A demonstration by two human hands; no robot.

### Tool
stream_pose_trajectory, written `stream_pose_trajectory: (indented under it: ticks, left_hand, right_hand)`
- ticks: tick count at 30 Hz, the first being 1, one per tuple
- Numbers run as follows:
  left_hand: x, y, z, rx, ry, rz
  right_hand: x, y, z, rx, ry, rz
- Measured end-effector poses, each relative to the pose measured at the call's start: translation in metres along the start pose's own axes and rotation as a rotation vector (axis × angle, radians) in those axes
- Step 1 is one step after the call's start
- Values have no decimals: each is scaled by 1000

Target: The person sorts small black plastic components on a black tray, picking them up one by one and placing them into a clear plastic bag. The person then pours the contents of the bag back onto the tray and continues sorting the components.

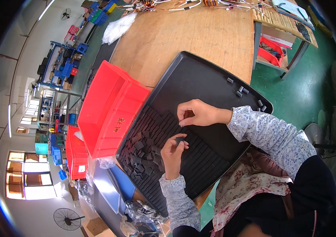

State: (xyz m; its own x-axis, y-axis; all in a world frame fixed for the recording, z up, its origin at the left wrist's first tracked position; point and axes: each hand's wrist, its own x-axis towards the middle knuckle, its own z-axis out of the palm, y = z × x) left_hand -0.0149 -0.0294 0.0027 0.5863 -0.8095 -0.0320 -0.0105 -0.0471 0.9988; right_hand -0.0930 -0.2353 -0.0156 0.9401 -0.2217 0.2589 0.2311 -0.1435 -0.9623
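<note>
While we lean over the wooden table [199, 35], the biggest thing on it is the black tray [199, 79], set at a slant with one corner reaching past the table's near edge toward our lap. Just beside the tray on our left, and touching its rim, stands a red bin [108, 106], tilted against it, with a second red bin [76, 152] lower down behind it. Across the tray's floor we have rows of small dark flat pieces [199, 154] laid edge to edge, and at the left end a loose heap of the same pieces [142, 156] lies jumbled. Near the tray's far right rim a few small dark blocks [241, 91] sit apart from the rest. Our right hand [197, 113] hovers over the middle of the tray, fingers curled inward and nearly closed; we cannot tell whether it grips anything. Our left hand [172, 152] is lower, beside the heap, with thumb and fingertips pinched on one small dark piece [180, 139], held just above the laid rows. Both sleeves [263, 130] are pale with a small flower print. At the table's far edge lie bundles of coloured wire [183, 4] and a clear plastic bag [117, 27]
</note>
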Motion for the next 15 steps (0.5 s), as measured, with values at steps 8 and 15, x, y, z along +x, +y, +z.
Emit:
stream_pose_trajectory:
  ticks: [8, 15]
  left_hand:
    - [0, -6, 5, -36, 30, -40]
    - [-1, -18, -2, -59, -44, -82]
  right_hand:
    - [-1, 2, 9, 346, -110, 61]
    - [-4, -2, 11, 440, -199, 122]
